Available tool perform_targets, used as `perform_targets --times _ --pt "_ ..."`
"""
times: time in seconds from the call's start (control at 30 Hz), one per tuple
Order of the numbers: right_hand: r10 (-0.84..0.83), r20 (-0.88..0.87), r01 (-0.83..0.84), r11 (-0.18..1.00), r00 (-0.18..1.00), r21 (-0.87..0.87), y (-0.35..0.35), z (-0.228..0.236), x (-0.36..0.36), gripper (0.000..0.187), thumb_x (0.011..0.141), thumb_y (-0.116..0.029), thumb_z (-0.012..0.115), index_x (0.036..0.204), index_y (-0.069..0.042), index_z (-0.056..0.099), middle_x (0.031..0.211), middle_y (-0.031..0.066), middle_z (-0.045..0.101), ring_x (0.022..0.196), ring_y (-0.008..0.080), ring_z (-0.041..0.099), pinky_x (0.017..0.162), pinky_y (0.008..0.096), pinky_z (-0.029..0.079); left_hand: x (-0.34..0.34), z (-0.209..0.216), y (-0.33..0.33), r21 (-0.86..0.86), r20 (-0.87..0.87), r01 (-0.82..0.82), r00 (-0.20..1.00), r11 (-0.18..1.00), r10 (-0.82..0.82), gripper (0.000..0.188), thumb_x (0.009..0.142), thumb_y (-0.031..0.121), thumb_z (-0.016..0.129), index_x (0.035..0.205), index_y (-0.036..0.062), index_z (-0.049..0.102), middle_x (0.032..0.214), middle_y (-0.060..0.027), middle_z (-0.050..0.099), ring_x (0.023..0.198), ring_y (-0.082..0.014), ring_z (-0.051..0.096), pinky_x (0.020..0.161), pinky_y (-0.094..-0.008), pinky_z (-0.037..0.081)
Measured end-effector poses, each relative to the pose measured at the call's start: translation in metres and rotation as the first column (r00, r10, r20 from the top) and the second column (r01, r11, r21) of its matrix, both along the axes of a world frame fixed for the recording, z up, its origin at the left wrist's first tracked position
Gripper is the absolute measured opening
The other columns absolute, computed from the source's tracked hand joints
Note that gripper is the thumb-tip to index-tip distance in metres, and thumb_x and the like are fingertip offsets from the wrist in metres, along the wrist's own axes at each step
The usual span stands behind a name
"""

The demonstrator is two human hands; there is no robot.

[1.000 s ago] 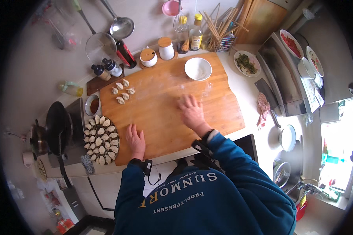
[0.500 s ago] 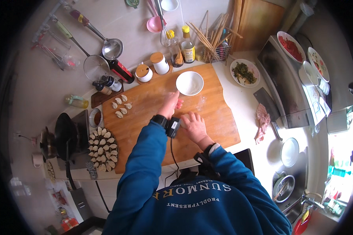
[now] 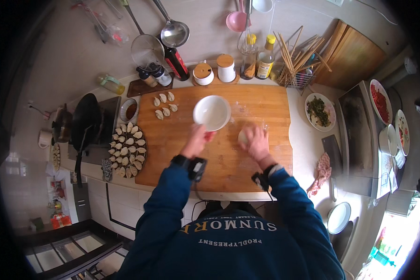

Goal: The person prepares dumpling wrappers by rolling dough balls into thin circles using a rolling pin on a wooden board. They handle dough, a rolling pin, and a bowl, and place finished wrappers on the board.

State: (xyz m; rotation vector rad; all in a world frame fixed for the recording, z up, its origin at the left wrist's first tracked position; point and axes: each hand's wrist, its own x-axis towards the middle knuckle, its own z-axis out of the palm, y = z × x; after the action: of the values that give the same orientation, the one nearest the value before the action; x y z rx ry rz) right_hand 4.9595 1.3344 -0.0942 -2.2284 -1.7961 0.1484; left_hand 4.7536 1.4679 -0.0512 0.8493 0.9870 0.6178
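White and round, a bowl is standing out over the wooden board, and my left grip is clasping its near rim. My right grip is covering a pale dough piece on that board, but blur is leaving me unable to tell whether it is squeezing. Six small dumplings are lying on the board, left of the bowl

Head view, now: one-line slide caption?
Left hand holds a white bowl; right hand partly covers a pale lump on the wooden board, with dumplings to the left.
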Motion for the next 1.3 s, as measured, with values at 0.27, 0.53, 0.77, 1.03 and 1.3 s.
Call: perform_targets --times 0.27,0.53,0.77,1.03,1.3 --pt "-0.326 -0.345 0.301 0.945 0.880 -0.127 0.154 0.029 -0.007 0.059 0.087 -0.054 0.052 0.133 -0.017 0.049 0.149 0.0162 0.027 0.136 0.0357 0.026 0.101 0.0642 0.027 -0.145 0.007 -0.022 0.037 -0.212 -0.267 0.939 0.963 0.269 0.032 0.089 0.013 0.043 0.113 -0.0052 0.051 0.081 -0.0148 0.064 0.059 -0.0167 0.056 0.052 -0.0277 0.046" --pt "0.242 0.227 -0.220 0.968 0.943 -0.118 0.048 0.027 -0.047 0.059 0.083 -0.044 0.060 0.135 -0.022 0.046 0.150 0.0119 0.026 0.136 0.0339 0.027 0.097 0.0693 0.029 -0.200 -0.016 -0.015 -0.004 -0.188 -0.286 0.941 0.958 0.280 0.029 0.091 0.016 0.044 0.111 -0.0035 0.051 0.083 -0.0151 0.064 0.062 -0.0159 0.056 0.056 -0.0287 0.047" --pt "-0.214 -0.094 0.200 0.970 0.972 -0.141 0.170 0.006 0.029 0.056 0.087 -0.058 0.048 0.131 -0.023 0.050 0.142 0.0095 0.038 0.133 0.0332 0.032 0.098 0.0709 0.027 -0.198 -0.010 -0.013 -0.076 -0.024 -0.308 0.951 0.948 0.307 0.029 0.095 0.019 0.049 0.116 0.0000 0.050 0.091 -0.0141 0.064 0.073 -0.0175 0.058 0.062 -0.0271 0.047" --pt "0.176 -0.116 -0.196 0.962 0.978 -0.191 0.079 0.017 -0.106 0.059 0.082 -0.049 0.061 0.133 -0.024 0.046 0.142 0.0121 0.035 0.132 0.0368 0.031 0.094 0.0676 0.035 -0.175 -0.034 -0.076 0.588 -0.305 -0.187 0.850 0.787 0.430 0.036 0.090 0.010 0.052 0.125 0.0002 0.048 0.113 -0.0158 0.058 0.100 -0.0260 0.056 0.086 -0.0361 0.046" --pt "-0.462 -0.123 0.451 0.886 0.878 -0.104 0.166 0.030 -0.076 0.047 0.092 -0.046 0.047 0.131 -0.020 0.049 0.144 0.0141 0.035 0.133 0.0330 0.032 0.096 0.0665 0.032 -0.173 -0.041 -0.088 0.621 -0.782 0.622 0.445 0.477 0.437 0.043 0.084 0.015 0.058 0.125 0.0043 0.049 0.129 -0.0139 0.047 0.120 -0.0322 0.044 0.099 -0.0450 0.035"
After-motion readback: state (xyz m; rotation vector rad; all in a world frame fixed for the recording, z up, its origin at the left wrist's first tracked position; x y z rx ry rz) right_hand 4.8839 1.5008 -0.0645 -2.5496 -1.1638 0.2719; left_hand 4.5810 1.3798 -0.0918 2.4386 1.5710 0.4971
